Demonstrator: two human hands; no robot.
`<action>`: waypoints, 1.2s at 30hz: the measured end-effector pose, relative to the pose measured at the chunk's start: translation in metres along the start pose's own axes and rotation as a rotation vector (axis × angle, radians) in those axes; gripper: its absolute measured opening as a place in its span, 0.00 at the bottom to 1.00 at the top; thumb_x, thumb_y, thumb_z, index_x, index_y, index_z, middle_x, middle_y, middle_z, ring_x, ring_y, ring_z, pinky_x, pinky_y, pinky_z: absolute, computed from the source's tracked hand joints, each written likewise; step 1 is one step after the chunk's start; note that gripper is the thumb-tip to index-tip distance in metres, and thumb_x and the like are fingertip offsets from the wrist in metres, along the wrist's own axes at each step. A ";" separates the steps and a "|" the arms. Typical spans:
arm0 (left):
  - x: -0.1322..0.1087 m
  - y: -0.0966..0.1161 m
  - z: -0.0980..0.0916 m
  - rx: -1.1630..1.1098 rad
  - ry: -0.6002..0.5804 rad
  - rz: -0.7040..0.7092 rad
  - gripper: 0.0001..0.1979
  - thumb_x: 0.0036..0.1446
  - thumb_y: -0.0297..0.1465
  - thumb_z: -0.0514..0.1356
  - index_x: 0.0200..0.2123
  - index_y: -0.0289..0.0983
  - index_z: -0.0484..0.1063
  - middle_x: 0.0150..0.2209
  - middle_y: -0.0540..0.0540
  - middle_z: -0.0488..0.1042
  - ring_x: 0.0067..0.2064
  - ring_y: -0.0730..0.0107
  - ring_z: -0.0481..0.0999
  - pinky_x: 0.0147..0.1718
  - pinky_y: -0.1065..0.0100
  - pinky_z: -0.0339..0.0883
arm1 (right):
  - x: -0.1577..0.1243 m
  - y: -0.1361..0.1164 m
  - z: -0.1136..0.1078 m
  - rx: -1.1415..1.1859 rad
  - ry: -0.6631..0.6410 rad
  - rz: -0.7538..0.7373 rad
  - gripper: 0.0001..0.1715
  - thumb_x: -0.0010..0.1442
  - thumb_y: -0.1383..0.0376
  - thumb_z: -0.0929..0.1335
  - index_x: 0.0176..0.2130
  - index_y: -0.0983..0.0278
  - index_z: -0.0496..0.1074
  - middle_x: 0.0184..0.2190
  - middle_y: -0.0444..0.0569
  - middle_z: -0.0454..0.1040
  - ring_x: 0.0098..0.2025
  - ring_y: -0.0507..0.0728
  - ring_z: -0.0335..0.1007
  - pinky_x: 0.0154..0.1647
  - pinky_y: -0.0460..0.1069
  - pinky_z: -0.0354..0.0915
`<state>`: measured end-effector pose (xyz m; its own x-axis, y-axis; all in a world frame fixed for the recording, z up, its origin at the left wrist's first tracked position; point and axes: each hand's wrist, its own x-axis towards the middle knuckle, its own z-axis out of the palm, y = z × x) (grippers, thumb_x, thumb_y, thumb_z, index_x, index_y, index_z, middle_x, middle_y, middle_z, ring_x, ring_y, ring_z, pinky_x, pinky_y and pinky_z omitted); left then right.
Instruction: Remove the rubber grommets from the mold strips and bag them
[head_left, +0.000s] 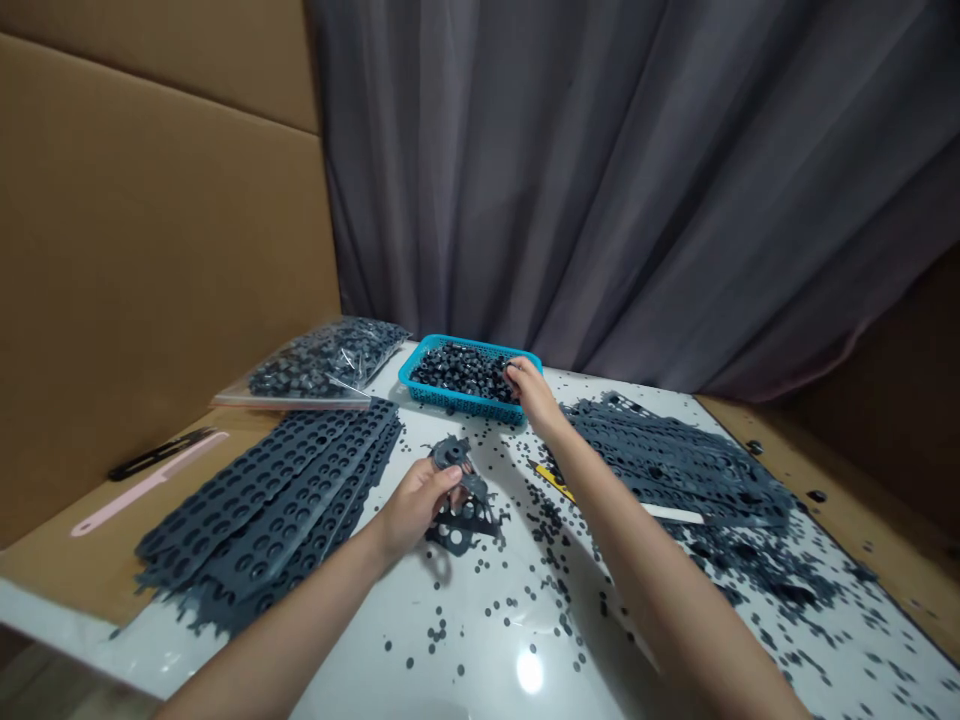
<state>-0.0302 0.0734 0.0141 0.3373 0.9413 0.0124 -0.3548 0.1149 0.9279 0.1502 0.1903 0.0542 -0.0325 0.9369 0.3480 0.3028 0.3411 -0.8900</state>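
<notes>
My left hand [416, 505] grips a punched scrap of dark grey rubber [453, 452] above the white table top [480, 660], and more of the scrap hangs below my fingers. My right hand [532, 392] reaches over the rim of a blue plastic basket [442, 396], its fingertips touching the small dark rubber pieces [461, 372] heaped inside. Whether those fingers hold a piece is hidden. Small black rubber discs [547, 520] lie scattered around both hands.
Stacked perforated rubber strips [262, 510] lie left, with another heap [675, 460] right. A plastic bag of rubber pieces [322, 368] sits back left. A pink-handled tool [150, 482] and black scissors [161, 455] lie on the wooden surface. Cardboard and a grey curtain stand behind.
</notes>
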 end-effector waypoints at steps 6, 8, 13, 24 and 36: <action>0.002 -0.004 -0.012 0.084 -0.048 -0.011 0.14 0.46 0.39 0.60 0.20 0.33 0.70 0.16 0.51 0.65 0.19 0.75 0.61 0.21 0.72 0.54 | 0.066 0.031 0.004 -0.368 -0.059 0.047 0.04 0.46 0.68 0.68 0.27 0.63 0.67 0.29 0.49 0.71 0.43 0.60 0.61 0.48 0.53 0.55; 0.003 -0.003 -0.013 0.109 -0.037 -0.016 0.14 0.44 0.39 0.60 0.22 0.33 0.71 0.16 0.50 0.66 0.19 0.75 0.61 0.21 0.72 0.53 | 0.072 0.035 0.006 -0.453 -0.092 0.062 0.07 0.42 0.70 0.71 0.27 0.64 0.70 0.32 0.51 0.73 0.46 0.62 0.61 0.50 0.54 0.54; 0.004 0.006 -0.009 0.278 -0.004 -0.032 0.15 0.49 0.38 0.57 0.17 0.35 0.66 0.17 0.51 0.64 0.21 0.74 0.61 0.24 0.72 0.55 | 0.075 0.033 -0.002 -0.577 -0.151 0.044 0.12 0.44 0.68 0.72 0.33 0.63 0.75 0.37 0.49 0.76 0.46 0.59 0.65 0.50 0.52 0.58; 0.003 0.015 -0.003 0.461 0.028 0.038 0.14 0.50 0.32 0.54 0.15 0.36 0.62 0.20 0.50 0.62 0.24 0.71 0.60 0.25 0.69 0.53 | 0.000 -0.044 -0.007 -0.485 -0.469 -0.389 0.09 0.59 0.62 0.64 0.33 0.63 0.71 0.35 0.48 0.73 0.38 0.54 0.67 0.43 0.49 0.60; -0.005 0.027 -0.006 0.582 -0.188 0.225 0.14 0.52 0.35 0.50 0.18 0.37 0.56 0.21 0.51 0.58 0.27 0.70 0.60 0.29 0.69 0.56 | -0.091 -0.087 -0.001 -0.747 -0.708 -0.561 0.10 0.57 0.63 0.63 0.26 0.64 0.61 0.22 0.44 0.62 0.26 0.52 0.55 0.35 0.49 0.53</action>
<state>-0.0468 0.0737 0.0371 0.4753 0.8448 0.2457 0.0785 -0.3189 0.9445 0.1279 0.0754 0.1005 -0.7909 0.5831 0.1856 0.5539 0.8111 -0.1877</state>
